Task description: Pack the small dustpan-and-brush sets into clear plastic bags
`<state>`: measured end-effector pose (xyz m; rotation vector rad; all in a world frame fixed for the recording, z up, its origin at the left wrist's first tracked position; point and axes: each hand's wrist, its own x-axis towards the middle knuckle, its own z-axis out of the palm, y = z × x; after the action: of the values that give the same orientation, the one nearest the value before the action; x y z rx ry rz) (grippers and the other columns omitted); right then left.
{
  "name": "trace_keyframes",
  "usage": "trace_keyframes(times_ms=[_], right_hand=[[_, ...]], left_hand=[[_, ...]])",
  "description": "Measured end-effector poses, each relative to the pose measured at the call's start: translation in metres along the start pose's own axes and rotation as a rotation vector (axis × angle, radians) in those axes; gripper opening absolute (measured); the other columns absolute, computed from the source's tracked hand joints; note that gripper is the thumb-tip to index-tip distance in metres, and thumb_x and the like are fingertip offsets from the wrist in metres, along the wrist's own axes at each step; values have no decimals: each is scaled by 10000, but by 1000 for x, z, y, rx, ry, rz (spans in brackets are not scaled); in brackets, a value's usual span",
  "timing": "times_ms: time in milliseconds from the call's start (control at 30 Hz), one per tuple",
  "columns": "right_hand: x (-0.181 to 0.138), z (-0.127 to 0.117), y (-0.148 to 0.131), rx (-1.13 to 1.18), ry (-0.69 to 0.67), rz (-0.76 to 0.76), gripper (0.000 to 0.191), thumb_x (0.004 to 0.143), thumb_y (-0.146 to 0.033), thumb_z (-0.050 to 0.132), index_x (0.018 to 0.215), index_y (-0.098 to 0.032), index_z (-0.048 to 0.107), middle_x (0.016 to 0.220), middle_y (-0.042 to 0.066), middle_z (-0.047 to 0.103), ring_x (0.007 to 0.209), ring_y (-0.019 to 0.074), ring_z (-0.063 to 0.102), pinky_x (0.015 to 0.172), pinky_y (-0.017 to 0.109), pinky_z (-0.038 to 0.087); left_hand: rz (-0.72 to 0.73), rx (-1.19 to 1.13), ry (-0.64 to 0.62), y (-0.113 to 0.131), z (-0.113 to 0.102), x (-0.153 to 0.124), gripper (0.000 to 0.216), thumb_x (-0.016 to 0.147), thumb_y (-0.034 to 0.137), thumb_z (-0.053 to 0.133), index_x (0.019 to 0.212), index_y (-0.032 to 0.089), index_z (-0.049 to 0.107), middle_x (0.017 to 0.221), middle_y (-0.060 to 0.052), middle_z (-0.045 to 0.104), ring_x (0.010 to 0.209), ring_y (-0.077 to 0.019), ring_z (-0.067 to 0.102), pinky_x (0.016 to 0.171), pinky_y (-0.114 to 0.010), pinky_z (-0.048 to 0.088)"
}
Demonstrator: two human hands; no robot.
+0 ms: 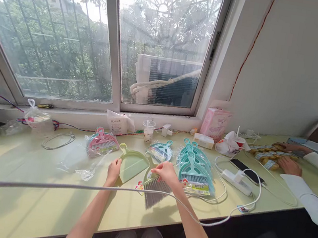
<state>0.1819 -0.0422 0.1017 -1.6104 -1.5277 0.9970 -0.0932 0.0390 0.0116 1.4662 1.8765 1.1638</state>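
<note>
A pale green dustpan [133, 164] lies flat on the light green table [28, 199] in front of me. My left hand [113, 170] rests against its left edge, fingers curled on the rim. To the right lies a small green brush with grey bristles [153, 190]. My right hand [165, 172] pinches the top of the brush near its handle. A card label [139, 186] hangs beside the brush.
A stack of teal brush sets [195, 167] lies to the right, a pink bagged set [102, 143] and empty plastic bags [85, 163] to the left. A white cable [46, 185] crosses in front. A power strip [236, 181] and phone [246, 170] sit right. Another person's hands [289, 165] handle packets.
</note>
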Motion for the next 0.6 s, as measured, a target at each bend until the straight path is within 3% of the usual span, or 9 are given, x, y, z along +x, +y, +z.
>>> trace_keyframes(times_ms=[67, 167, 267, 367, 467, 600], right_hand=[[5, 18, 18, -66, 10, 64, 377, 857, -143, 783, 513, -203, 640, 439, -22, 549, 433, 167, 645, 478, 219, 432], [14, 36, 40, -125, 23, 123, 296, 903, -34, 664, 651, -178, 720, 576, 23, 683, 529, 189, 717, 525, 223, 491], [20, 36, 50, -268, 44, 94, 303, 950, 12, 574, 1004, -141, 830, 908, 87, 826, 703, 182, 788, 653, 222, 559], [23, 27, 49, -552, 115, -34, 383, 951, -9, 649, 1240, -190, 824, 1282, 121, 799, 1057, 211, 801, 874, 248, 577], [26, 20, 44, -758, 107, -112, 267, 941, -99, 764, 1164, -213, 858, 1356, 138, 762, 1280, 274, 717, 944, 289, 560], [31, 18, 44, -748, 84, -186, 127, 929, -128, 792, 919, -227, 870, 1195, 130, 814, 1232, 288, 723, 903, 309, 544]], left_hand=[[34, 46, 53, 0, -2, 0, 363, 1033, 293, 451, 1071, 192, 797, 1166, -163, 794, 1190, -334, 714, 1046, -417, 529], [82, 193, 131, -1, -6, -1, 361, 1035, 339, 522, 1226, 196, 793, 1375, -183, 727, 1375, -372, 605, 1153, -472, 484], [59, 291, 37, -2, -8, -2, 319, 989, 360, 628, 1208, 201, 796, 1413, -185, 704, 1389, -408, 580, 1161, -515, 481], [71, 313, -64, -5, -7, 0, 229, 936, 244, 633, 1091, 195, 795, 1367, -174, 724, 1347, -386, 620, 1162, -482, 482], [43, 160, -56, -7, -6, 3, 273, 936, 156, 535, 1086, 190, 760, 1265, -151, 755, 1266, -324, 674, 1138, -429, 493], [-50, -217, 56, -7, -9, 7, 313, 976, 181, 482, 1174, 221, 721, 1165, -119, 770, 1189, -288, 708, 1056, -398, 543]])
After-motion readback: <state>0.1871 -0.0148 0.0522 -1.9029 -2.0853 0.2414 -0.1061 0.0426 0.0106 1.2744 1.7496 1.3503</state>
